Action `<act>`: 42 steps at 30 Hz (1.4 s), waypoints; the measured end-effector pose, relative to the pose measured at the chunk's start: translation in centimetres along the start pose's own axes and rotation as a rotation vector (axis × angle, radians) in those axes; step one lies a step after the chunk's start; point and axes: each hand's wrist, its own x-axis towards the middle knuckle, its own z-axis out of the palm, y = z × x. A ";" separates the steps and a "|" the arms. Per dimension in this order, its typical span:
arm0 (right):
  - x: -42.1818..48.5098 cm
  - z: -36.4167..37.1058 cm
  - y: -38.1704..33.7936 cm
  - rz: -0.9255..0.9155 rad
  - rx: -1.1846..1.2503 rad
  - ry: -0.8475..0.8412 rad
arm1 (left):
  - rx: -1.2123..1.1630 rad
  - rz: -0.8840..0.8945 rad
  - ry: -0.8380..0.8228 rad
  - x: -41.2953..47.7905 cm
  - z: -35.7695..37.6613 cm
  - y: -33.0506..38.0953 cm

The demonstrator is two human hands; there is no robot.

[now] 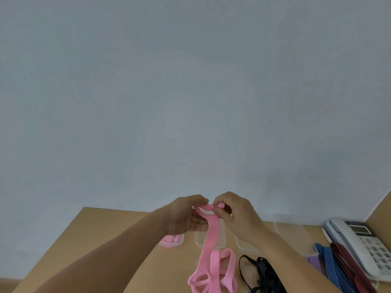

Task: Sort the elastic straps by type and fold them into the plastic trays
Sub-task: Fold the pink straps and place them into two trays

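Both hands are raised above the wooden table and hold one end of a pink elastic strap. My left hand pinches the strap's top fold from the left, and my right hand pinches it from the right. The rest of that strap hangs down into a loose pink pile on the table. A clear plastic tray at the left holds folded pink straps. Other clear trays stand in a row behind my arms, partly hidden.
Black straps lie tangled right of the pink pile. Blue striped straps, red striped straps and a purple strap lie further right. A white desk phone sits at the right edge. A pale wall rises behind the table.
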 end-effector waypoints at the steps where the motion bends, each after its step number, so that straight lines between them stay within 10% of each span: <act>1: 0.0 0.1 0.2 -0.061 -0.027 0.009 | 0.005 -0.007 0.003 0.1 0.0 0.1; 6: -0.1 0.3 0.9 -0.143 -0.018 0.014 | 0.114 0.042 -0.007 0.4 0.1 -0.1; 14: 0.1 -0.4 -0.2 0.343 0.554 0.006 | 0.219 0.260 0.090 0.5 0.4 0.3; 20: 0.7 -0.7 -0.8 0.378 0.518 0.002 | 0.307 0.448 0.226 1.0 0.2 -0.3; 42: 1.0 0.2 -0.7 0.200 0.196 0.013 | 0.208 0.146 -0.006 -0.2 -0.3 0.6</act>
